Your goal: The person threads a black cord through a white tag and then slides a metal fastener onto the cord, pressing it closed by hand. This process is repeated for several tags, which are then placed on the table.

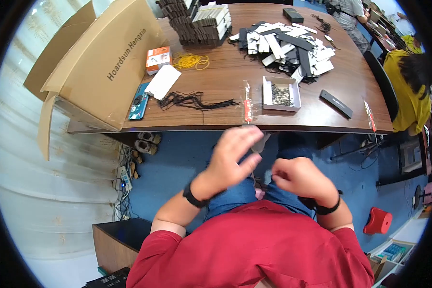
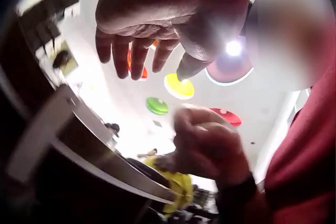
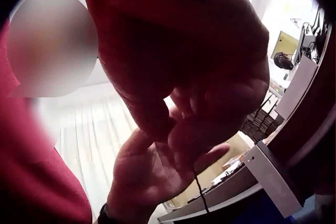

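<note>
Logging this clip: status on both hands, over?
Left hand open, fingers spread. Right hand pinches a thin black string. Both below the table edge, over the lap. Grey piece by left fingertips, unclear.

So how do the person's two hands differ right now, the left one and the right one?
The left hand is open with its fingers spread, while the right hand is curled. The right hand pinches a thin black string; I cannot tell whether the left hand holds anything. The left hand sits nearer the table edge, the right hand lower over the lap. Both wrists wear black bands.
</note>
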`<state>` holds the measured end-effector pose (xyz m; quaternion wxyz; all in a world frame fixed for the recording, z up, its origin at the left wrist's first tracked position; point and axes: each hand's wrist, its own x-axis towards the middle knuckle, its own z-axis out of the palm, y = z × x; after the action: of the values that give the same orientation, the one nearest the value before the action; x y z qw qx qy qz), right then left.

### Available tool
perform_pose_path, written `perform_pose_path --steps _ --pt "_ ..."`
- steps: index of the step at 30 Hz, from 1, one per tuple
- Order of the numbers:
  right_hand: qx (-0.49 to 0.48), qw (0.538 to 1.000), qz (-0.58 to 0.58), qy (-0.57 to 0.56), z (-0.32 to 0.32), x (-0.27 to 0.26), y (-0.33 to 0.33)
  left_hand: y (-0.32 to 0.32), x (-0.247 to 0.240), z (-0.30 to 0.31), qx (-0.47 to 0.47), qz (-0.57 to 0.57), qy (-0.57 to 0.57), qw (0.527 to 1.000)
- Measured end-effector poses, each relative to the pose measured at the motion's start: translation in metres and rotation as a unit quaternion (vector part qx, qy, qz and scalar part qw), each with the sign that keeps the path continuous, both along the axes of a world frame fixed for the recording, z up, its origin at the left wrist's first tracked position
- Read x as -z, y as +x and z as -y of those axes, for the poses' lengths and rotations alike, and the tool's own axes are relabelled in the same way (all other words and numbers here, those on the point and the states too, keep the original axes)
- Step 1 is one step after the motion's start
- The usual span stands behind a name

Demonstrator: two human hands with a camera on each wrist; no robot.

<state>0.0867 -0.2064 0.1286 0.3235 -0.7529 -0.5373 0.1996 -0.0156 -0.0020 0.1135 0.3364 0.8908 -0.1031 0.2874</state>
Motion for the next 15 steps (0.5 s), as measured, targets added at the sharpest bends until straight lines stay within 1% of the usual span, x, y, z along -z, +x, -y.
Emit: perform_pose_path --steps 2,3,5,6,7,10,11,12,14,15 --pt "0.021 0.998 0.058 0.027 -0.011 0.007 -0.004 -0.003 0.015 0.025 0.089 -0.065 -0.09 0.99" --pt "0.041 0.996 0.067 0.035 -0.015 0.008 -0.003 -0.004 0.02 0.032 0.09 -0.12 -0.18 0.972" --pt "0.054 0.996 0.065 0.039 -0.018 0.008 -0.001 -0.004 0.032 0.037 0.078 -0.207 -0.348 0.911" --pt "0.059 0.995 0.064 0.041 -0.019 0.009 0.001 -0.003 0.037 0.036 0.066 -0.238 -0.423 0.872" --pt "0.063 0.995 0.075 0.035 -0.02 0.012 0.003 -0.001 0.04 0.035 0.045 -0.225 -0.449 0.864" --pt "0.067 0.993 0.075 0.055 -0.025 0.014 0.01 0.001 0.038 0.025 0.033 -0.193 -0.298 0.934" --pt "0.057 0.993 0.081 0.069 -0.028 0.013 0.014 0.002 0.034 0.026 0.009 -0.174 -0.283 0.943" --pt "0.056 0.993 0.081 0.066 -0.031 0.01 0.019 0.004 0.035 0.026 -0.003 -0.134 -0.237 0.962" --pt "0.025 0.996 0.055 0.068 -0.037 0.001 0.033 0.008 0.035 0.024 -0.028 -0.053 -0.142 0.988" --pt "0.045 0.995 0.041 0.074 -0.04 0.0 0.043 0.01 0.033 0.022 -0.053 0.008 -0.061 0.997"
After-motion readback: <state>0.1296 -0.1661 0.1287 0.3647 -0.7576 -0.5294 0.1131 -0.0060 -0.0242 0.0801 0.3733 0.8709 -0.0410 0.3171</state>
